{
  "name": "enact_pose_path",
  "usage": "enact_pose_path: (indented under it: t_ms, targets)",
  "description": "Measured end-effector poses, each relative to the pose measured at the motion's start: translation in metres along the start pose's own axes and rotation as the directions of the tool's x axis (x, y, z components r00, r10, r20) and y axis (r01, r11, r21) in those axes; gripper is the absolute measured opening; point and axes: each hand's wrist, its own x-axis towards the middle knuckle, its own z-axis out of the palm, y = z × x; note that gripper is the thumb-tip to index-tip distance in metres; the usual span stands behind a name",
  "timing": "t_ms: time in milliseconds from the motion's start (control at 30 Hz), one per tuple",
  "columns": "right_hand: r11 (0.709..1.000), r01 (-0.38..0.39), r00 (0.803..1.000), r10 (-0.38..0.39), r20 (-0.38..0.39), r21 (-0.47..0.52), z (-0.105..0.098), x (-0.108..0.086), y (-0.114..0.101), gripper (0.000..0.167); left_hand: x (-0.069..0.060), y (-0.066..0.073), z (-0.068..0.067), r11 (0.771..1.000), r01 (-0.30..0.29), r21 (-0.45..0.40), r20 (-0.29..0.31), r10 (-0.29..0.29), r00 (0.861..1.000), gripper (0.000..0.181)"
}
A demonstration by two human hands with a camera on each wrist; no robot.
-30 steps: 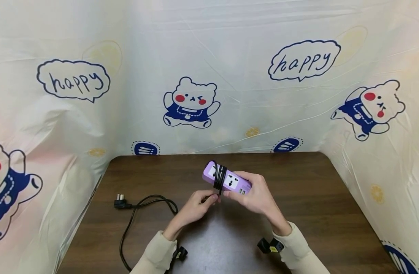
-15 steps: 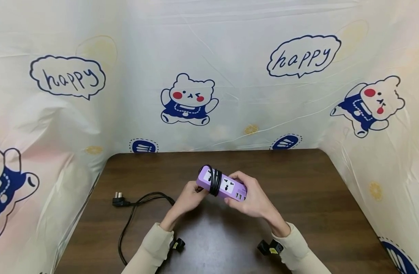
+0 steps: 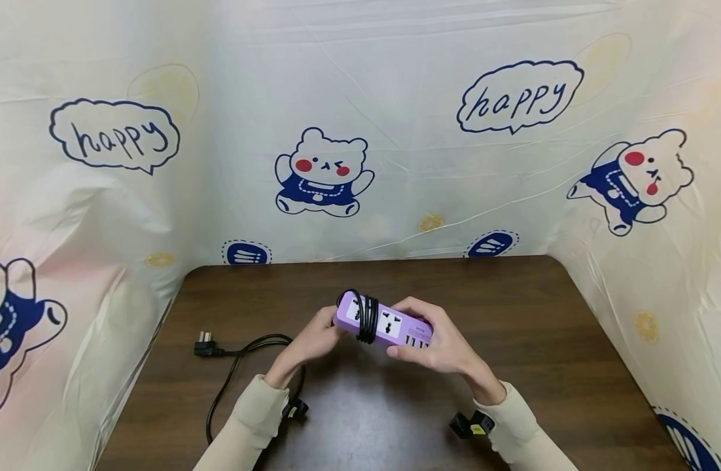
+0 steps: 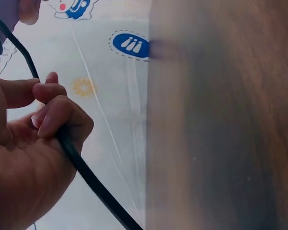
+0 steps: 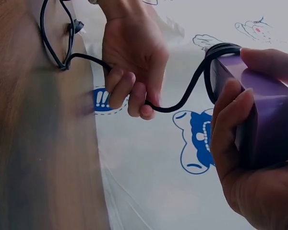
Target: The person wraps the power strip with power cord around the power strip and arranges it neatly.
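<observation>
A purple power strip [image 3: 403, 327] with white sockets is held above the table by my right hand [image 3: 445, 340], thumb along its near side and fingers over the far side. Several turns of its black cord [image 3: 368, 319] wrap round the strip's left part. My left hand [image 3: 315, 337], by the strip's left end, curls its fingers round the cord, as the left wrist view shows with the cord [image 4: 93, 182] running through the fist. In the right wrist view a short slack length links the left hand [image 5: 134, 62] to the strip [image 5: 271, 115].
The black plug [image 3: 207, 347] lies on the brown table [image 3: 513, 314] at the left, its loose cord looped beside it. A printed cloth [image 3: 419, 163] hangs behind and at both sides. Each wrist carries a small black camera [image 3: 472, 425].
My left hand has moved left and away from the cord turns, toward the strip's left end. The strip has shifted slightly left and lower, its socket face turned more to view.
</observation>
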Motion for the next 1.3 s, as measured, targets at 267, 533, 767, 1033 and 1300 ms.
enact_pose_path:
  t_ms: [267, 533, 767, 1033, 1300]
  targets:
    - [0.994, -0.049, 0.998, 0.045, 0.041, 0.102, -0.002, -0.004, 0.001, 0.048, 0.004, 0.001, -0.002, 0.993, 0.040, 0.112, -0.107, -0.028, 0.994, 0.016]
    - [1.000, 0.001, 0.995, -0.001, 0.095, 0.003, 0.001, -0.002, 0.003, 0.048, 0.007, 0.007, -0.022, 0.990, 0.019, -0.143, 0.012, -0.018, 1.000, 0.015]
    - [1.000, 0.010, 0.992, -0.011, 0.122, 0.003, 0.004, 0.000, 0.001, 0.049, 0.014, 0.019, -0.033, 0.995, -0.011, -0.095, 0.023, 0.014, 1.000, 0.021]
    - [1.000, 0.024, 0.988, -0.022, 0.152, -0.007, 0.007, 0.000, 0.002, 0.049, 0.019, 0.031, -0.035, 0.999, -0.027, -0.025, 0.070, 0.029, 0.997, 0.019]
    - [0.999, -0.027, 0.988, 0.030, 0.149, -0.025, 0.011, -0.003, 0.003, 0.050, 0.018, 0.044, -0.037, 1.000, -0.013, 0.014, 0.069, 0.012, 0.998, 0.017]
